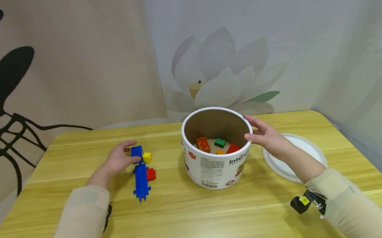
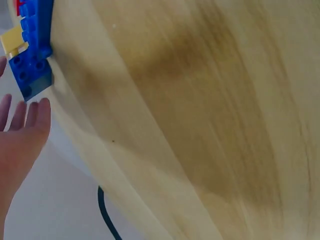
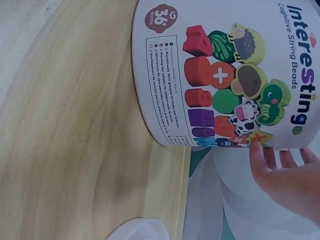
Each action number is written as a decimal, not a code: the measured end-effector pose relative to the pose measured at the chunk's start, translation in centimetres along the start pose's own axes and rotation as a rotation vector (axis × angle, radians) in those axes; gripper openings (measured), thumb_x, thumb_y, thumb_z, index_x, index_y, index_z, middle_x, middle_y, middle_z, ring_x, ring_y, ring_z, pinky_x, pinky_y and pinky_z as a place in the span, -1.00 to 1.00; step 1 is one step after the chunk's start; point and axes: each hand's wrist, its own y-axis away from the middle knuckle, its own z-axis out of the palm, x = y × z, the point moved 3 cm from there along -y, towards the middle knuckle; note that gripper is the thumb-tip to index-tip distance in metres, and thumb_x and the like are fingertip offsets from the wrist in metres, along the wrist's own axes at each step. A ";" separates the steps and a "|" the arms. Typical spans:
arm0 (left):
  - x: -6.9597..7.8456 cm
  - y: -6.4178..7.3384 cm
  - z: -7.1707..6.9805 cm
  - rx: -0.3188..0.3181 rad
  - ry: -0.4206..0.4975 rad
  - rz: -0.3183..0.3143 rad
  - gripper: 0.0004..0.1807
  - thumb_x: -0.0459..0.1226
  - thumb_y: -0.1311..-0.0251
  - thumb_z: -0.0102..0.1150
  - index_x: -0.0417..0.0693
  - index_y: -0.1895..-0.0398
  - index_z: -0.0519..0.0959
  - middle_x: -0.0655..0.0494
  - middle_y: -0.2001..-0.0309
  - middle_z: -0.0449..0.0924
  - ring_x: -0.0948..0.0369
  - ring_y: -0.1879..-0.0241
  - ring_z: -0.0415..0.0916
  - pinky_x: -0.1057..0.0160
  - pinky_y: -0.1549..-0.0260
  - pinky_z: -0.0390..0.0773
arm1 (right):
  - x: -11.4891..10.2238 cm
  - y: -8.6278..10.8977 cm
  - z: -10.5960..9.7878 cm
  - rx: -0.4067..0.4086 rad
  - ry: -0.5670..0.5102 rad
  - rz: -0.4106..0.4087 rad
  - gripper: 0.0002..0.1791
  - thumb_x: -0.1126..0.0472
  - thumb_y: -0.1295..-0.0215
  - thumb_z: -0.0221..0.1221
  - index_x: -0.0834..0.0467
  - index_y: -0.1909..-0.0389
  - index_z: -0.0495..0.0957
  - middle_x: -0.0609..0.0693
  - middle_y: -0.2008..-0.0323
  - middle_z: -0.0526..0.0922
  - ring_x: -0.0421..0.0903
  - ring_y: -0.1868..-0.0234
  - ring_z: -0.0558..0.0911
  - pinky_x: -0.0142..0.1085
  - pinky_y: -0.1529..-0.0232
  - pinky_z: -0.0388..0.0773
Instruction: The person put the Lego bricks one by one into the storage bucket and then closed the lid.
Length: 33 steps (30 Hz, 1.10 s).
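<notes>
My left hand [image 1: 118,158] is at a blue toy brick [image 1: 136,151] on the left of the table, with its thumb and fingers spread on either side. In the left wrist view the fingertips [image 2: 44,106] come close to that brick; whether they touch cannot be told. A long blue brick strip [image 1: 141,180], a yellow brick [image 1: 147,158] and a red brick [image 1: 151,174] lie together with it. My right hand [image 1: 268,137] rests its spread fingers on the outside of a white round tub [image 1: 212,170] printed with "Interesting".
Inside the tub lie an orange brick [image 1: 203,144], a green brick [image 1: 220,142] and a red one [image 1: 233,148]. A white round lid [image 1: 308,150] lies flat to the right, partly under my right forearm. Behind the wooden table [image 1: 209,225] hangs a printed curtain [image 1: 108,57].
</notes>
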 end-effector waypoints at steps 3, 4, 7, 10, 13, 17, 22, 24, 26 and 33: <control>-0.2 0.0 0.3 -0.011 -0.024 -0.006 -0.34 -0.35 -0.23 0.08 -0.40 -0.34 0.11 -0.43 -0.30 0.14 -0.28 -0.26 0.16 -0.15 -0.20 0.30 | 0.1 0.0 0.0 0.004 0.001 0.003 -0.23 0.26 -0.33 0.07 0.18 -0.46 -0.11 0.23 -0.42 -0.02 -0.30 -0.01 0.49 -0.53 0.02 0.40; -0.1 -0.1 0.3 -0.012 -0.024 -0.004 -0.35 -0.36 -0.24 0.08 -0.42 -0.34 0.11 -0.45 -0.29 0.15 -0.28 -0.25 0.18 -0.14 -0.19 0.32 | 0.1 0.0 0.0 0.006 -0.001 0.003 -0.23 0.27 -0.33 0.07 0.18 -0.46 -0.10 0.23 -0.42 -0.01 -0.30 -0.01 0.49 -0.53 0.02 0.40; -0.1 -0.1 0.4 -0.005 -0.036 -0.001 -0.37 -0.38 -0.24 0.06 -0.45 -0.32 0.11 -0.47 -0.24 0.21 -0.28 -0.20 0.25 -0.12 -0.15 0.36 | 0.1 0.0 0.1 0.012 -0.007 0.003 -0.23 0.27 -0.33 0.07 0.18 -0.46 -0.10 0.23 -0.41 -0.01 -0.27 -0.02 0.48 -0.53 0.03 0.41; -0.1 -0.1 0.5 0.005 -0.044 0.003 -0.38 -0.38 -0.24 0.07 -0.48 -0.30 0.13 -0.48 -0.19 0.25 -0.28 -0.16 0.29 -0.11 -0.12 0.40 | 0.0 -0.1 0.2 0.016 -0.008 0.000 -0.23 0.27 -0.32 0.08 0.19 -0.45 -0.09 0.24 -0.40 0.00 -0.22 -0.06 0.47 -0.52 0.03 0.41; -0.1 0.0 0.6 0.018 -0.052 -0.002 -0.40 -0.37 -0.24 0.07 -0.49 -0.27 0.15 -0.48 -0.17 0.28 -0.26 -0.15 0.31 -0.11 -0.13 0.39 | 0.0 -0.1 0.2 0.016 -0.003 -0.002 -0.23 0.27 -0.32 0.08 0.19 -0.45 -0.09 0.23 -0.41 0.00 -0.20 -0.07 0.46 -0.52 0.03 0.42; -0.1 0.2 0.5 0.025 -0.057 -0.015 -0.41 -0.35 -0.25 0.07 -0.48 -0.27 0.16 -0.48 -0.17 0.29 -0.26 -0.14 0.32 -0.12 -0.14 0.37 | 0.1 0.0 0.1 0.014 -0.004 -0.002 -0.23 0.27 -0.33 0.08 0.19 -0.45 -0.10 0.23 -0.41 -0.01 -0.23 -0.05 0.47 -0.53 0.03 0.42; -0.6 0.5 -0.2 0.027 -0.052 -0.036 -0.38 -0.28 -0.26 0.09 -0.43 -0.28 0.16 -0.46 -0.17 0.28 -0.24 -0.13 0.34 -0.12 -0.12 0.40 | -0.1 0.1 0.2 0.009 -0.007 -0.009 -0.22 0.27 -0.32 0.08 0.20 -0.45 -0.11 0.25 -0.41 -0.02 -0.34 0.04 0.49 -0.53 0.04 0.41; -0.7 0.6 -0.6 0.031 -0.038 -0.036 -0.38 -0.26 -0.25 0.10 -0.41 -0.28 0.17 -0.44 -0.16 0.30 -0.22 -0.12 0.35 -0.11 -0.11 0.41 | -0.2 0.1 0.2 0.008 -0.008 -0.010 -0.23 0.28 -0.32 0.07 0.21 -0.45 -0.11 0.25 -0.41 -0.02 -0.38 0.07 0.50 -0.53 0.04 0.41; -0.6 0.9 -1.0 0.037 -0.022 -0.029 -0.37 -0.24 -0.25 0.11 -0.39 -0.28 0.17 -0.43 -0.15 0.31 -0.21 -0.11 0.34 -0.11 -0.11 0.41 | -0.2 0.1 0.3 0.008 -0.010 -0.009 -0.23 0.28 -0.32 0.07 0.21 -0.45 -0.11 0.25 -0.41 -0.02 -0.41 0.09 0.50 -0.53 0.04 0.41; 0.1 1.9 -2.5 0.083 0.015 -0.006 -0.39 -0.22 -0.25 0.12 -0.33 -0.28 0.20 -0.35 -0.11 0.36 -0.15 -0.09 0.35 -0.06 -0.07 0.45 | -0.3 0.2 0.4 0.009 -0.010 -0.011 -0.22 0.26 -0.32 0.09 0.22 -0.45 -0.10 0.27 -0.41 -0.02 -0.41 0.08 0.50 -0.53 0.06 0.43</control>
